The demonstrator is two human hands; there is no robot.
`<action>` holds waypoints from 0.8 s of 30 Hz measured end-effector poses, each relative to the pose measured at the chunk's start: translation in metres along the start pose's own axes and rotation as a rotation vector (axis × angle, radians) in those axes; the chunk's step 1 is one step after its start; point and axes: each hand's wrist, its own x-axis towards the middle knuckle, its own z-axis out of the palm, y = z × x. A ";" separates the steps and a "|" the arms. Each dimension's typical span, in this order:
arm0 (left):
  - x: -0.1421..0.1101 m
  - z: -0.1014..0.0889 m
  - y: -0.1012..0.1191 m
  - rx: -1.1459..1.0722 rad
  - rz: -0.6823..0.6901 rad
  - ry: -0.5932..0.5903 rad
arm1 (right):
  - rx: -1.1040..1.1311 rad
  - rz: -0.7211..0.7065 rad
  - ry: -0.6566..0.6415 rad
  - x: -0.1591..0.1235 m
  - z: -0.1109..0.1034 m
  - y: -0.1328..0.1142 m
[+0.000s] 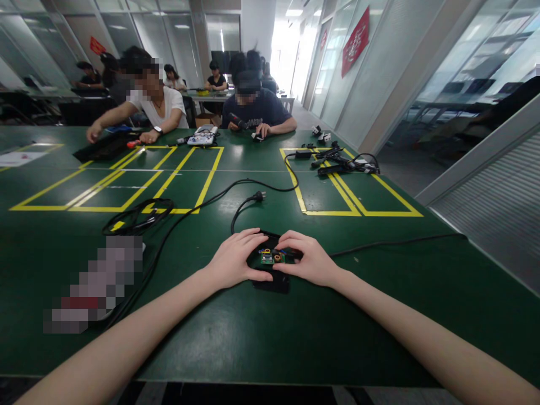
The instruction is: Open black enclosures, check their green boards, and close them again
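A small green circuit board [267, 259] with coils and coloured wires lies between my two hands, by an opened black plastic casing [274, 282]. My left hand [232, 261] curves round the casing's left side, thumb at the front and fingers at the back. From the right, my right hand [310, 260] is closed on the board's end, thumb and fingertips at its edges. Its fingers hide that end and part of the casing. A black cord with a plug [259, 196] curves out behind my left hand, and another cord [396, 244] runs off to the right.
Coiled black cable [141, 216] and a blurred-out flat object [97, 287] lie to the left. Yellow tape [211, 180] marks the green table [202, 337]. More cables and adapters [343, 163] lie at the far right. Two people work across the table, one by a black tray [99, 147].
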 end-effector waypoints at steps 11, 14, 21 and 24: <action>0.002 -0.007 0.010 -0.054 0.026 0.107 | -0.211 0.058 0.042 0.002 0.004 0.006; 0.001 -0.009 0.011 -0.082 0.036 0.085 | -0.202 0.060 0.039 0.002 0.004 0.005; 0.001 -0.009 0.010 -0.099 0.005 0.076 | -0.072 0.019 -0.031 0.000 -0.003 -0.001; 0.002 -0.007 0.010 -0.095 -0.023 0.094 | -0.049 0.009 -0.066 -0.001 -0.003 -0.002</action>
